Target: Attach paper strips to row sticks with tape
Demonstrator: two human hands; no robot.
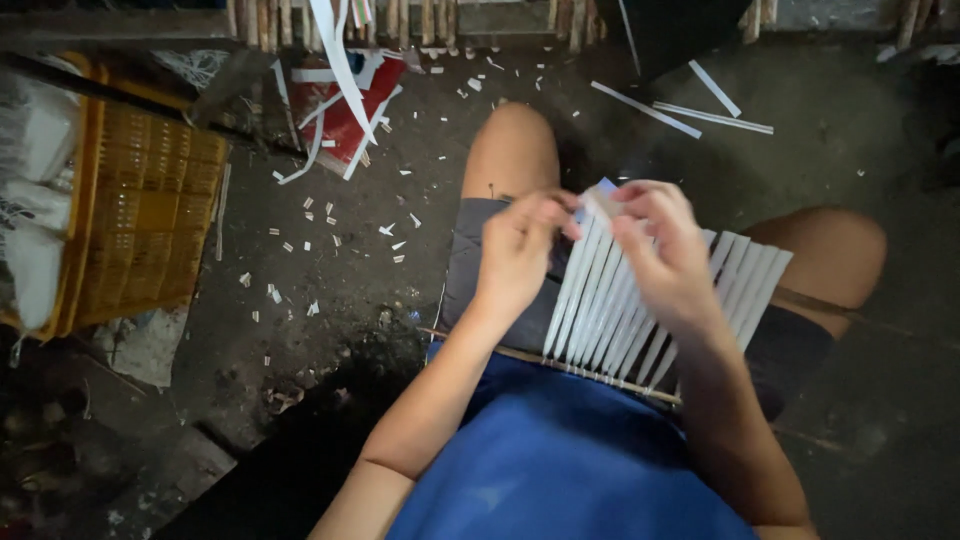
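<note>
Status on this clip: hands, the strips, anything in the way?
Left hand and right hand both pinching the top ends of the flat white strips fanned along a thin stick. Nothing blocking.

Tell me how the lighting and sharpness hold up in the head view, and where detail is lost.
Head view: dim overall, with light falling on the white strips and both knees; the left hand and right hand are motion-blurred at the fingers; the lower left floor sinks into deep shadow; the yellow basket stays readable; edges bend slightly from the wide lens.

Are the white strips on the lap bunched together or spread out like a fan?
Spread out. The white strips fan apart across the lap, and both the left hand and right hand pinch their top ends.
</note>
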